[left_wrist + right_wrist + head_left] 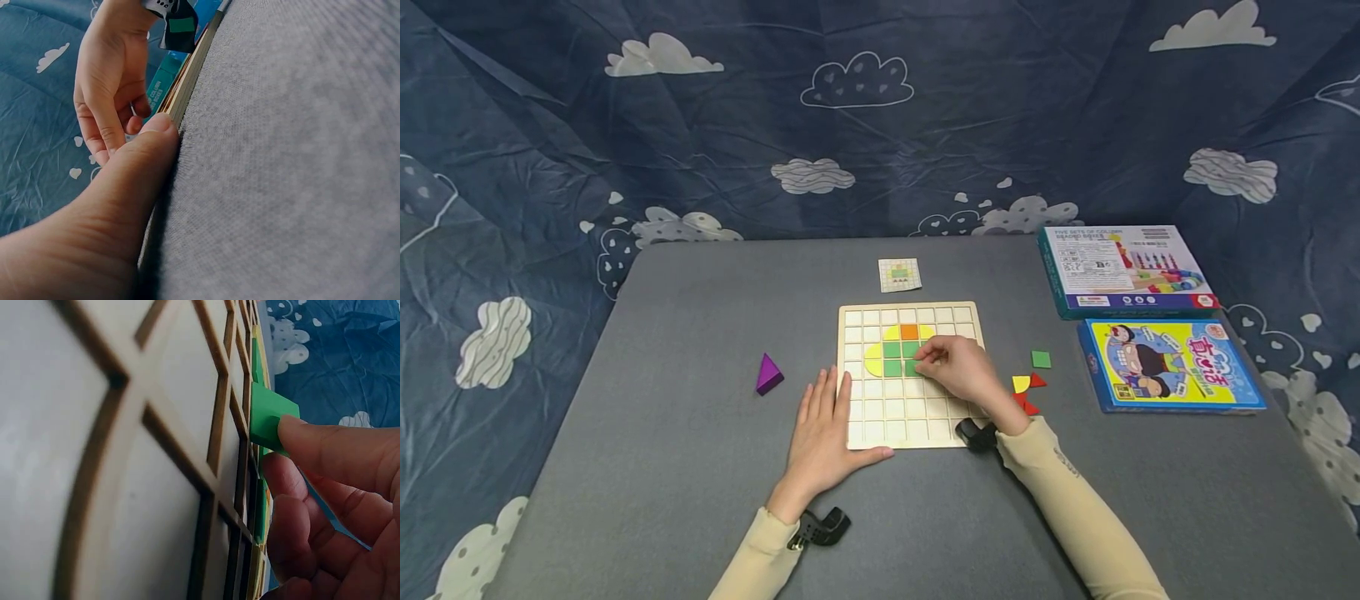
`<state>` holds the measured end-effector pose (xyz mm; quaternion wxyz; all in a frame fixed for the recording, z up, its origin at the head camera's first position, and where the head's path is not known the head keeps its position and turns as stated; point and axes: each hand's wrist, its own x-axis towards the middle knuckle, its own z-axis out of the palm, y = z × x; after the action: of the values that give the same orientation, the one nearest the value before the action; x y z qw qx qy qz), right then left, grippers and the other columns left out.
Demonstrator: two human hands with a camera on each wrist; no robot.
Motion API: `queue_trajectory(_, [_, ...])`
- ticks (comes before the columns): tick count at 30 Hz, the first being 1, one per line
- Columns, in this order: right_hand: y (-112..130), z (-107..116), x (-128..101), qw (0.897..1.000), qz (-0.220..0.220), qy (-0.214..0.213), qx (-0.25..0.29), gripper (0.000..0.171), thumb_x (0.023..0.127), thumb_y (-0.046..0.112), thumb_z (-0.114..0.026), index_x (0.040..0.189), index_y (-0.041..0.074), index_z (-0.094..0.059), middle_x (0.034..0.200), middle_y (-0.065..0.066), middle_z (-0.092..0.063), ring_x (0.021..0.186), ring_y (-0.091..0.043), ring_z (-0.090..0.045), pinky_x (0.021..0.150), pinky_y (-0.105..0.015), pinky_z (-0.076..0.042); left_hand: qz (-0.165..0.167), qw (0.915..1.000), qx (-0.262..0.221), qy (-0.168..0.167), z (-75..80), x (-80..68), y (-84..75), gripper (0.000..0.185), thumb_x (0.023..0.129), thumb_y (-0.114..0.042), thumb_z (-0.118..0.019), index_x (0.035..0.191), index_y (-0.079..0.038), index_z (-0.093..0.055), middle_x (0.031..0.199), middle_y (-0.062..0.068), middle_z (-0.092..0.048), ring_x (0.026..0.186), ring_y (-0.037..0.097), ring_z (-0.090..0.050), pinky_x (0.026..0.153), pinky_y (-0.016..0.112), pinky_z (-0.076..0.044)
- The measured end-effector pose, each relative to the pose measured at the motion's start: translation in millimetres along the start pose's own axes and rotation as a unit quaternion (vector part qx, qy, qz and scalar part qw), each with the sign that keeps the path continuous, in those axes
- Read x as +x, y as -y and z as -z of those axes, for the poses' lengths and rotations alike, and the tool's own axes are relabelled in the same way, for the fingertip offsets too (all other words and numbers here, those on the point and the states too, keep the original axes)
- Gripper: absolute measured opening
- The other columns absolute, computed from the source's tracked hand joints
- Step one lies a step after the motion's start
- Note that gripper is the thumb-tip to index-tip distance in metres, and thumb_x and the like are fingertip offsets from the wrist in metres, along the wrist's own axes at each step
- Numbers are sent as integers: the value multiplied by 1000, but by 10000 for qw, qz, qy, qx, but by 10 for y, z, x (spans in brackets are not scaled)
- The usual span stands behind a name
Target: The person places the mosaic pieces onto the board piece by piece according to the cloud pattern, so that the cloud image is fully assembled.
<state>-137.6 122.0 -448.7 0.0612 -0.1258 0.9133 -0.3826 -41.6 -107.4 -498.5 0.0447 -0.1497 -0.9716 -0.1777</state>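
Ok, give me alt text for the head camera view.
A right hand pinches a green square tile over a wooden grid board on a grey table, while the left hand rests flat on the board's left edge.

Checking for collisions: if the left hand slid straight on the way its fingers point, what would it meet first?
Probably nothing soon: the left hand lies flat at the wooden grid board's left edge, fingers pointing away from the person. Ahead is bare grey table; the purple pyramid sits off to the left.

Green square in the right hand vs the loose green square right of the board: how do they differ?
The green square in hand is pinched by the right hand, tilted over the wooden board. The loose green square lies flat on the grey table, untouched. Both look the same colour and shape.
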Motion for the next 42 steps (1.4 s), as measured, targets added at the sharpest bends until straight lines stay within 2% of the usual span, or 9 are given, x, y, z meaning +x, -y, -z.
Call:
queue_trajectory(14, [26, -17, 28, 9991, -89, -129, -401, 5, 83, 16, -74, 85, 12, -76, 75, 5, -65, 68, -13, -55, 63, -32, -42, -106, 9998, 28, -166, -10, -3, 4, 121, 68, -80, -57, 149, 3, -21, 153, 24, -15, 142, 34, -8, 112, 46, -7])
queue_trajectory(18, [33, -25, 37, 9987, -97, -134, -477, 4, 84, 16, -73, 83, 12, -75, 72, 5, -64, 66, -14, -54, 63, -32, -42, -78, 9999, 30, -104, -19, -4, 6, 121, 69, -81, -56, 150, 2, -19, 154, 22, -13, 142, 33, -6, 113, 45, -5])
queue_trajectory(21, [37, -32, 36, 9987, -104, -137, -479, 5, 84, 16, -73, 81, 12, -74, 70, 5, -63, 65, -13, -53, 62, -32, -41, -58, 10000, 20, -60, -19, -4, 5, 121, 69, -81, -55, 150, 1, -18, 154, 22, -12, 143, 31, -5, 113, 44, -4])
queue_trajectory(35, [40, -43, 12, 9989, -10, -155, -431, 5, 83, 15, -74, 80, 11, -74, 68, 5, -62, 63, -12, -54, 61, -32, -42, -165, 9996, 4, -241, -20, -9, 6, 120, 69, -80, -56, 148, 4, -22, 153, 24, -17, 141, 35, -10, 112, 47, -9])
queue_trajectory(42, [-7, -18, -27, 9995, 149, 46, -277, 8, 83, 18, -73, 87, 10, -74, 71, 5, -61, 63, -13, -53, 60, -31, -41, -153, 9997, 10, -213, -20, -4, 7, 121, 69, -80, -56, 149, 3, -21, 153, 24, -16, 142, 35, -9, 112, 47, -7])
